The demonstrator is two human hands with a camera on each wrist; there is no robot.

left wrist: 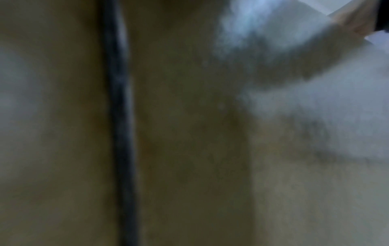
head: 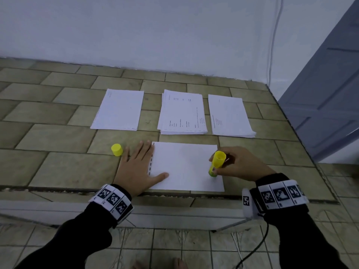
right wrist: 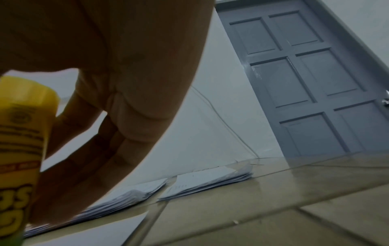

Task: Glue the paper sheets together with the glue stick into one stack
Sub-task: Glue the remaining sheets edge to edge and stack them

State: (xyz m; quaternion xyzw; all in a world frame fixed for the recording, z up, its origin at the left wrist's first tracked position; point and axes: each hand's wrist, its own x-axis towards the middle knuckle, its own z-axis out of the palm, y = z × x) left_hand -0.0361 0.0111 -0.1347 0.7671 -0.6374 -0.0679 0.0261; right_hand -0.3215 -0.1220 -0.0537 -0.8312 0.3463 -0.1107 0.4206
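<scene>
Gripping yellow glue stick (head: 216, 164), label txt unreadable.

Left wrist view wholly blurred.

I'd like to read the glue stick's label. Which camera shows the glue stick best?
The right wrist view: the glue stick fills the left edge, its printing large though cut off. The head view shows the whole stick in the right hand, tip on the paper sheet, label tiny. The left wrist view misses it.
</scene>
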